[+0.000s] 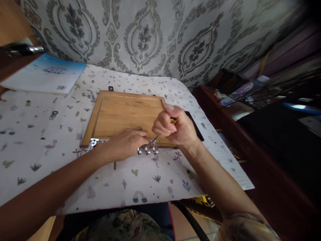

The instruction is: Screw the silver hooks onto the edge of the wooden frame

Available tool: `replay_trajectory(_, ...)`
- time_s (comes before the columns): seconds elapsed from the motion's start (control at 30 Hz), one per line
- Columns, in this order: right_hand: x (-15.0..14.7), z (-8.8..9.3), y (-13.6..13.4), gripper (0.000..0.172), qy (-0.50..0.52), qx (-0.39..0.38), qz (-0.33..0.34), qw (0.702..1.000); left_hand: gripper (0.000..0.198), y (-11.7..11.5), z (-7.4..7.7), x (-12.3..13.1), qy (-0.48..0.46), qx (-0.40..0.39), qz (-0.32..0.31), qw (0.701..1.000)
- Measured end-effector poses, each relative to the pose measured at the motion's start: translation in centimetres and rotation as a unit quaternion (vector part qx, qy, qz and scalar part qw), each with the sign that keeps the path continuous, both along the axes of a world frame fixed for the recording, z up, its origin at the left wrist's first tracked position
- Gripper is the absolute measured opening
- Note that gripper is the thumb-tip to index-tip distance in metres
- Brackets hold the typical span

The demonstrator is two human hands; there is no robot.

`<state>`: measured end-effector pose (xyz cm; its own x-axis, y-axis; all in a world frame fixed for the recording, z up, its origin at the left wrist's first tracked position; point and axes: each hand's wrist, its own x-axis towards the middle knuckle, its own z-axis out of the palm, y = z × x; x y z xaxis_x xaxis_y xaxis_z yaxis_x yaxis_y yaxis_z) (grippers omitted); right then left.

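Note:
A wooden board point(122, 113) lies flat on the patterned tablecloth point(37, 140). Along its near edge runs a metal hook rail point(146, 150) with several shiny hooks. My left hand point(126, 142) lies on the rail with its fingers curled down, pressing it to the board. My right hand point(173, 129) is closed round a screwdriver point(160, 132) with a yellow handle; its thin shaft slants down to the rail by the right-hand hooks. The tip sits just beside my left fingertips.
A blue and white booklet point(47, 75) lies at the far left of the table. A black flat object point(194, 125) shows under my right hand. Small metal parts point(53, 114) lie left of the board. A dark cabinet point(250, 134) with clutter stands right.

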<state>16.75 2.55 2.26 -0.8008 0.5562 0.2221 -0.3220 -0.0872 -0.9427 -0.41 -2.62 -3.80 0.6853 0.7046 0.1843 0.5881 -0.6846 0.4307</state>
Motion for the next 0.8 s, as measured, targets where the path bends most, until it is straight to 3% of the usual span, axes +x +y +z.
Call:
replay_trajectory(0.23, -0.3, -0.1, -1.1, 0.067, 0.034, 0.004, -0.206, 0.978, 0.022, 0.0, 0.4, 0.1, 0.033, 0.002, 0.004, 0.999)
replay_trajectory(0.33, -0.4, 0.0, -1.3, 0.068, 0.035, 0.006, -0.241, 0.970, 0.019, 0.0, 0.4, 0.1, 0.030, 0.002, -0.003, 1.000)
replay_trajectory(0.67, 0.5, 0.0, 0.6, 0.062, -0.007, 0.066, -0.084, 0.994, 0.025, 0.1, 0.2, 0.1, 0.028, 0.022, -0.007, 0.999)
replay_trajectory(0.8, 0.4, -0.3, 0.5, 0.064, 0.015, 0.036, -0.028, 0.999, 0.025, 0.0, 0.1, 0.1, 0.016, 0.017, -0.001, 1.000)
